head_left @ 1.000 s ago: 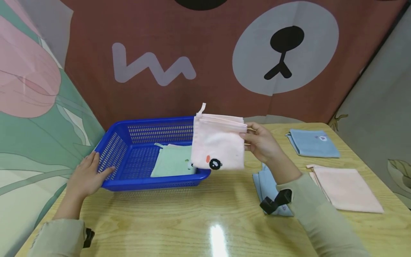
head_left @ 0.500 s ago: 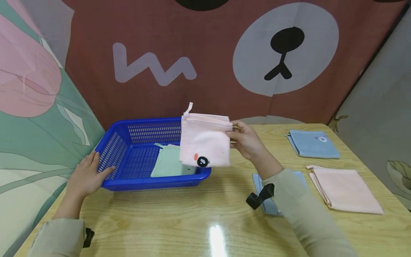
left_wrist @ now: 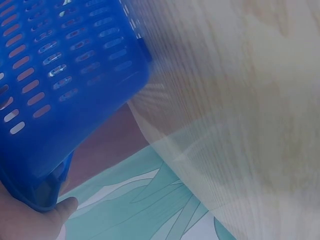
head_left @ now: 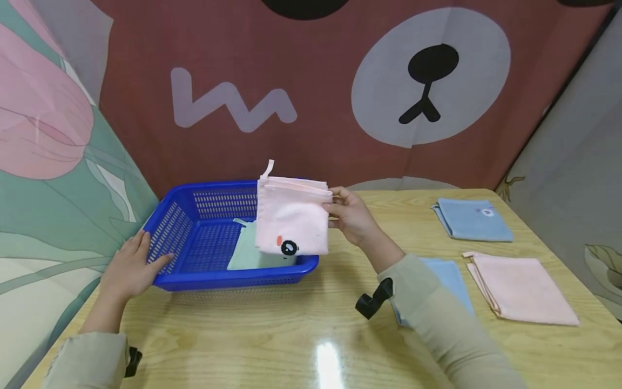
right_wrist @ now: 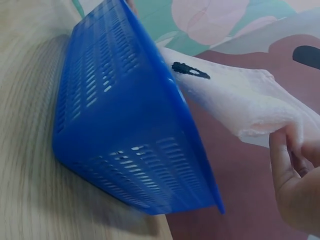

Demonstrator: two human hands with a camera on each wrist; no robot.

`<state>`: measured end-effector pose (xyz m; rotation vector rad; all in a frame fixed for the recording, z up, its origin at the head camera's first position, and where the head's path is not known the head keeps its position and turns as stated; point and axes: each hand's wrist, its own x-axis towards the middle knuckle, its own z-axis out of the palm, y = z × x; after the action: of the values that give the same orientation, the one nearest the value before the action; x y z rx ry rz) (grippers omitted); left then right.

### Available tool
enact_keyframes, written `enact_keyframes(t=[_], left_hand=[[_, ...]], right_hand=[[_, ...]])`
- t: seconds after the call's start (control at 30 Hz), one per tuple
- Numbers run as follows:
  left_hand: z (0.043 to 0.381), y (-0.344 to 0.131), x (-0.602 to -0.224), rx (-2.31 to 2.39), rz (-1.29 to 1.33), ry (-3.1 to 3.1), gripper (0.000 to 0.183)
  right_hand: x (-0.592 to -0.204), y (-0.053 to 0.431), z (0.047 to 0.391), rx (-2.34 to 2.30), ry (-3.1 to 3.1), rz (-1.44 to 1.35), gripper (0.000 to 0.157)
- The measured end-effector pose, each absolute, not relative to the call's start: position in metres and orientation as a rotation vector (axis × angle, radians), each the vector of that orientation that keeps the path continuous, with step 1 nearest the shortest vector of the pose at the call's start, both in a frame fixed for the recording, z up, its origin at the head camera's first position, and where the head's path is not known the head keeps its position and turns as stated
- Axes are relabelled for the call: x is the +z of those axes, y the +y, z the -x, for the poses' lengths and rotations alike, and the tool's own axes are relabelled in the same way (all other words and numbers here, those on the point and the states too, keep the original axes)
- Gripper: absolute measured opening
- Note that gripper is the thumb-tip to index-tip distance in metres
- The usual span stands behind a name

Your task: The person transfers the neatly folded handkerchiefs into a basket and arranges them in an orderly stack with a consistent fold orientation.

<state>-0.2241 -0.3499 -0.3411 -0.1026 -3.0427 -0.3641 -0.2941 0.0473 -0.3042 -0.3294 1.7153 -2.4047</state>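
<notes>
On my left, a folded green cloth [head_left: 245,252] lies in the blue rectangular plastic basket [head_left: 209,282]; rightward, a folded blue cloth [head_left: 466,221] lies behind a folded pink cloth [head_left: 527,289].

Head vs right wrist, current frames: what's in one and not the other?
Head only: the green cloth in the basket, the far blue cloth, the near blue cloth partly behind the right forearm, and the flat pink cloth on the table.

Right wrist only: the outside of the basket's right end.

Both: basket, table, right hand, and the held cloth.
</notes>
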Motion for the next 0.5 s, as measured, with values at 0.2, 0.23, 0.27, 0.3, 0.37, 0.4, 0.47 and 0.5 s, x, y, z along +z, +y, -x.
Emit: enact_keyframes(t=[0.2, 0.23, 0.27, 0.3, 0.37, 0.4, 0.47, 0.5], left_hand=[[0.223, -0.350, -0.342, -0.366, 0.094, -3.043, 0.081], [0.223, -0.350, -0.342, -0.366, 0.093, -3.042, 0.082], [0.223, -0.350, -0.342, -0.365, 0.094, -3.040, 0.081], [0.223, -0.350, -0.342, -0.365, 0.094, -3.040, 0.081], [0.223, -0.349, -0.342, -0.367, 0.094, -3.037, 0.081], [0.223, -0.349, -0.342, -0.367, 0.095, -3.035, 0.081], [0.223, -0.349, -0.342, -0.365, 0.097, -3.029, 0.081], [0.223, -0.349, -0.342, -0.363, 0.099, -3.028, 0.081]], right_hand=[[-0.309, 0.035, 0.296, -2.392, 1.716, 0.335, 0.021], [-0.310, 0.033, 0.297, -2.391, 1.717, 0.338, 0.020], [-0.311, 0.031, 0.298, -2.391, 1.716, 0.333, 0.020], [-0.312, 0.029, 0.299, -2.390, 1.716, 0.328, 0.020], [-0.315, 0.024, 0.301, -2.395, 1.710, 0.311, 0.020], [-0.316, 0.021, 0.302, -2.399, 1.708, 0.305, 0.020], [-0.318, 0.016, 0.304, -2.405, 1.710, 0.277, 0.020], [-0.319, 0.013, 0.305, -2.406, 1.715, 0.263, 0.020]])
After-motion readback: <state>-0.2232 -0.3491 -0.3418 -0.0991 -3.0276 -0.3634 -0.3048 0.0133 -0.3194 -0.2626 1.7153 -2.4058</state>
